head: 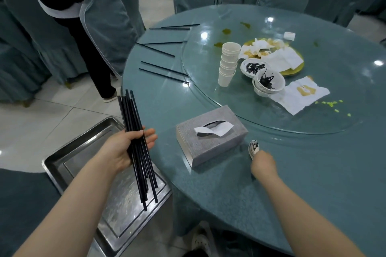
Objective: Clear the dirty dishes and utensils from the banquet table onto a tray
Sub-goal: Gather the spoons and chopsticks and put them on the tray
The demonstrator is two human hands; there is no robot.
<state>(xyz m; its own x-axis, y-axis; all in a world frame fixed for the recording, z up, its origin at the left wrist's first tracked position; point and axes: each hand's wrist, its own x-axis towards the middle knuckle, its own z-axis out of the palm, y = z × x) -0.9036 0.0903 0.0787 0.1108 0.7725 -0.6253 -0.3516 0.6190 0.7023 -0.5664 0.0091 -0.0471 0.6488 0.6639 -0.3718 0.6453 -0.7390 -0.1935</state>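
My left hand (129, 148) grips a bundle of several black chopsticks (130, 110), held above the steel tray (69, 162) left of the table. My right hand (263, 162) holds white spoons (253, 148) stained black, just above the table's near edge. More black chopsticks (164, 72) lie in pairs along the far left rim of the round teal table (313, 173). On the glass turntable (271, 123) stand a stack of white paper cups (227, 64), stacked dirty white bowls (268, 84), a dirty saucer (251, 68) and a yellow plate (292, 71) heaped with used napkins.
A grey tissue box (211, 137) sits between my hands. A stained napkin (300, 96) and green scraps lie on the turntable. A person in black (83, 33) stands at the left among covered chairs (108, 23). More chairs ring the far side.
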